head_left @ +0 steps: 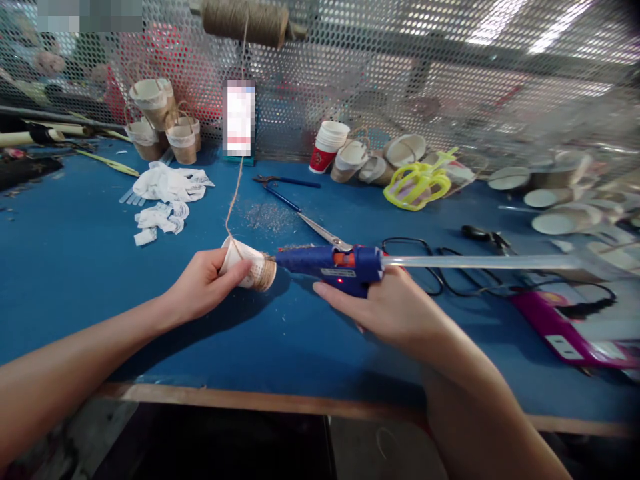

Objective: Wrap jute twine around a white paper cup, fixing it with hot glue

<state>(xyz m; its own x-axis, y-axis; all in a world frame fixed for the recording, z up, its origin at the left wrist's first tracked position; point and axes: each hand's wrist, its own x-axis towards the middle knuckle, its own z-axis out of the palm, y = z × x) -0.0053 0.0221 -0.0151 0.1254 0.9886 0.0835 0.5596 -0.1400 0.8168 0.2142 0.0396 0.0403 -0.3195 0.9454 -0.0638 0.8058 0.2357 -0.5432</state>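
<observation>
My left hand point(207, 277) grips a paper cup point(249, 263) lying on its side, its mouth toward the upper left. Brown twine is wound round the base end of the cup. From the cup a strand of twine point(236, 193) climbs to a large spool point(245, 21) at the top. Wrapped round the handle of a blue glue gun point(327, 263) is my right hand point(385, 303). The gun's nozzle meets or nearly meets the wound twine. A long clear glue stick point(475, 262) sticks out of its back, and a small red light glows on its side.
Scissors point(323, 230) and blue-handled pliers point(290, 181) lie beyond the gun. White scraps point(173, 183) are at the left. Twine-wrapped cups point(183, 143), stacked red-and-white cups point(330, 143) and a yellow crown-shaped basket point(417, 187) line the back. A black cord and purple power strip point(565, 333) lie right.
</observation>
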